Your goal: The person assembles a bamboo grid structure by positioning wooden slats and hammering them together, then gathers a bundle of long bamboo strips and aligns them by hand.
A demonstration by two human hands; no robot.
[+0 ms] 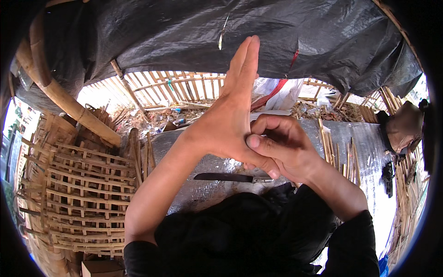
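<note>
Raised in front of me, my left hand (224,117) has its fingers stretched out straight and held side by side, and its thumb points to the right. My right hand (281,147) is closed, with its thumb and forefinger pinching at the skin between the left hand's thumb and forefinger. Whether something small sits in that pinch cannot be seen. Below both hands, a knife (224,177) with a long dark blade lies flat on a silvery sheet (184,191), its handle toward the right. Neither hand touches the knife.
Woven bamboo lattice (87,198) stands at the left under a thick bamboo pole (69,99). Bamboo strips (355,161) lie on the right, where a person (406,124) is at the edge. Black plastic sheeting (175,37) hangs across the top, before a bamboo fence (184,87).
</note>
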